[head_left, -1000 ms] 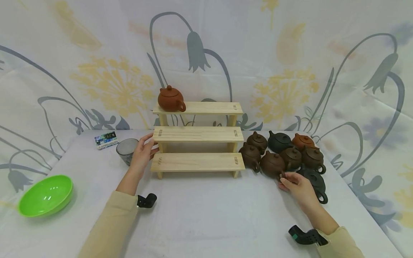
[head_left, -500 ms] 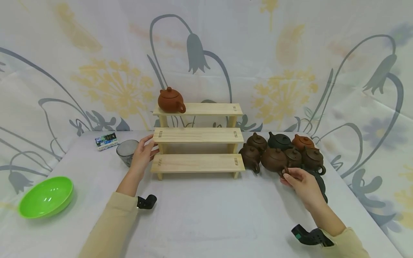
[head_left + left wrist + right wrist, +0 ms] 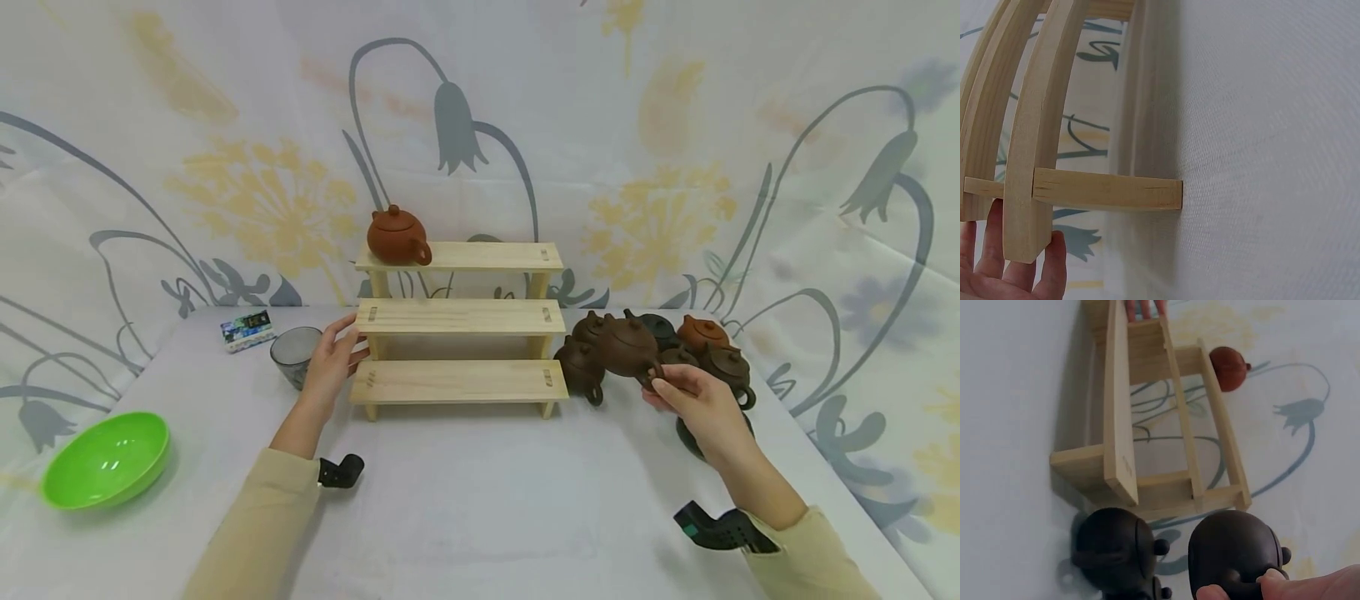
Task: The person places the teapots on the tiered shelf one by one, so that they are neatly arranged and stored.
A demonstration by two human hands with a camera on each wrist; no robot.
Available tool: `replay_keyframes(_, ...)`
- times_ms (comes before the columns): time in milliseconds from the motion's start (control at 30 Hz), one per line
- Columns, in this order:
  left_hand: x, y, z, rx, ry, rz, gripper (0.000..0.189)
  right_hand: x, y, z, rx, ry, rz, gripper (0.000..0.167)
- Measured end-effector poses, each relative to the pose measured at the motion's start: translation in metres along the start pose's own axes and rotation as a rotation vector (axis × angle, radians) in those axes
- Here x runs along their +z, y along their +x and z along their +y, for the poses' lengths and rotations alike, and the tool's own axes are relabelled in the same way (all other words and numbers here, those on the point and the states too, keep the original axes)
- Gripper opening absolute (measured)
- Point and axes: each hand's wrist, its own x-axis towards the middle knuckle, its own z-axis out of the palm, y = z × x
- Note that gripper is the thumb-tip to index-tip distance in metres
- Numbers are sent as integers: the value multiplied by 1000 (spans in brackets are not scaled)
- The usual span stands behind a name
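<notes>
We are pinching the brown teapot [image 3: 627, 347] by its handle [image 3: 1241, 589] with our right hand [image 3: 701, 408], near the wooden stand [image 3: 461, 382], and wanting it level, not bumping the other teapots [image 3: 579, 367]. Our left hand [image 3: 330, 360] is touching the stand, fingers [image 3: 1055, 262] loosely spread.

A white-topped bench [image 3: 465, 500] carries a wooden stand [image 3: 459, 383], a reddish teapot [image 3: 394, 238] on its top tier [image 3: 487, 254]. Left of the stand sit a bowl [image 3: 105, 462], glass [image 3: 294, 354] and printed packet [image 3: 247, 332]; right, clustered teapots [image 3: 702, 333].
</notes>
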Motion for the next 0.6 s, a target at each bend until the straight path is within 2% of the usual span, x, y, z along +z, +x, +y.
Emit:
replay_keyframes(367, 1, 1, -1, 4, -9, 4, 50, 14, 10, -28, -77, 53, -26, 39)
replay_keyframes(600, 1, 1, -1, 5, -10, 5, 50, 23, 17, -46, -94, 40, -55, 35)
